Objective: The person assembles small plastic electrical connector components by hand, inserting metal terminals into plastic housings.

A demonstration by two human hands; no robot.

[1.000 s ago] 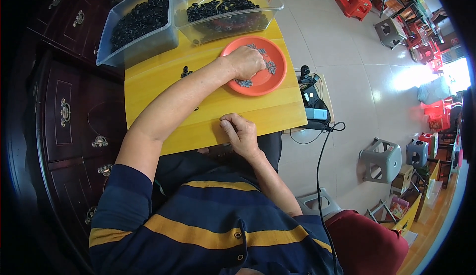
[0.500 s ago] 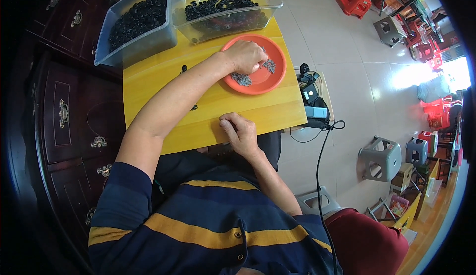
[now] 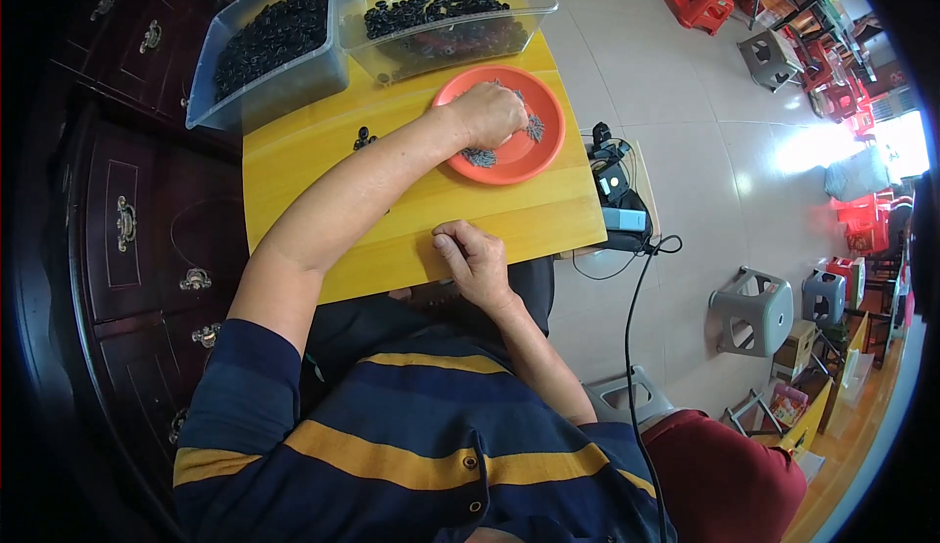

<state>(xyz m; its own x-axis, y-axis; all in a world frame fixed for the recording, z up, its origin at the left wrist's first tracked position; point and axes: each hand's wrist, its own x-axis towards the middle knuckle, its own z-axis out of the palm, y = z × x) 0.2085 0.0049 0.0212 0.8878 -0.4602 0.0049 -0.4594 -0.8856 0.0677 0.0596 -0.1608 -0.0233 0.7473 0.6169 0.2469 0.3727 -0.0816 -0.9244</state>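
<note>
My left hand reaches across the table into a round orange-red plate. Its fingers are curled and bent down among small grey slender pieces, which lie in little heaps in the plate. Whatever is between the fingertips is hidden by the hand. At the near edge of the yellow table, my right hand rests with its fingers curled in and the thumb against them; anything inside them cannot be seen. A few small black parts lie on the table beside my left forearm.
Two plastic bins stand at the far side, a bluish one and a clear one, both with many black round parts. Right of the table lie a black device with cables and a light blue box. Dark drawers flank the left.
My left hand has shifted slightly within the plate, its fingers turning further down. The forearm has moved a little, showing more black parts beyond it. My right hand stays put.
</note>
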